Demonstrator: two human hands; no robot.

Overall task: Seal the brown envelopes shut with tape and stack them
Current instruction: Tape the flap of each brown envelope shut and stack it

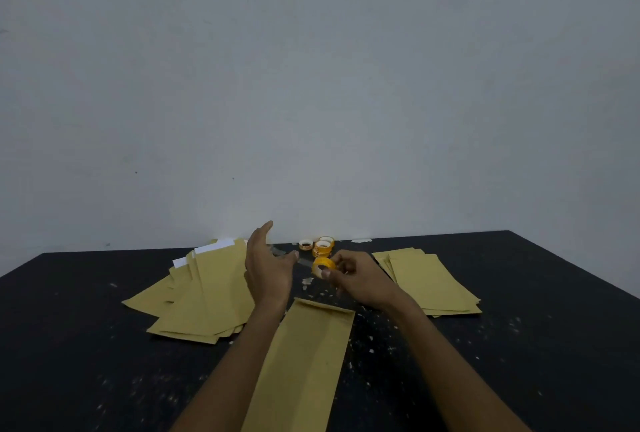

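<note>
Tape roll (323,266) in right hand (360,284), envelope (304,362) below

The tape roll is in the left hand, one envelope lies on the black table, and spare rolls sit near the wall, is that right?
Not quite: the head view shows the tape roll held in the right hand, not the left hand. The rest stands: one envelope lies on the black table, and spare rolls sit near the wall.

Tape rolls: four countable. One tape roll (322,266) in the right hand (360,281), at least three spare rolls (320,247) at the tabletop (536,327) far edge. Envelopes: one lone envelope (304,362) at the near edge; two piles, left pile (204,293) and right pile (429,282), too overlapped to count.
</note>
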